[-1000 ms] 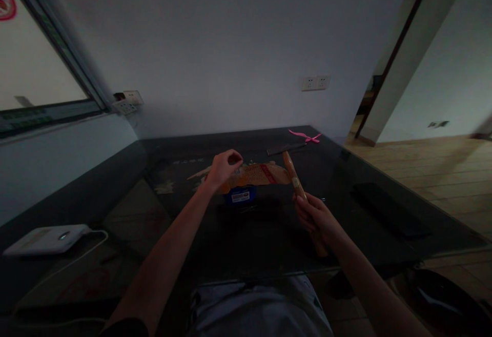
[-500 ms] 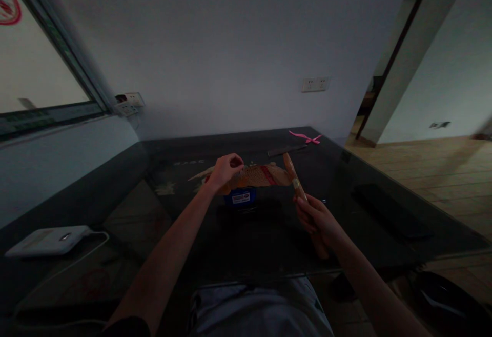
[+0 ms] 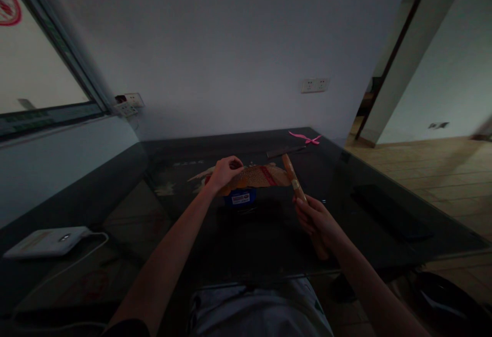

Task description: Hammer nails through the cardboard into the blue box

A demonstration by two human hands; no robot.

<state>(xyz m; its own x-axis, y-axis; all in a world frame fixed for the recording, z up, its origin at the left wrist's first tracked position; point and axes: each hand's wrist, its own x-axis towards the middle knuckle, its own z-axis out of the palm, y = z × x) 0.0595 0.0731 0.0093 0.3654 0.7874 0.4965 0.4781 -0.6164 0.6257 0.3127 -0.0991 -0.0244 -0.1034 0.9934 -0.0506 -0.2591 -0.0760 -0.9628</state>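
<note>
My right hand is wrapped around the wooden handle of a hammer. The hammer slants up and away from me, its thin dark metal head at the far end, beyond the right end of a brown patterned piece that looks like cardboard, with a red stripe. Above the left part of that piece, my left hand has its thumb and fingers curled together in a pinch. What they hold, if anything, is too small to make out. Under the piece stands a blue box or tub with a white label.
A dark glossy table spans the view. On it lie a pink ribbon at the back, a long black object to the right and a white device with a cable at the left. A wall rises behind.
</note>
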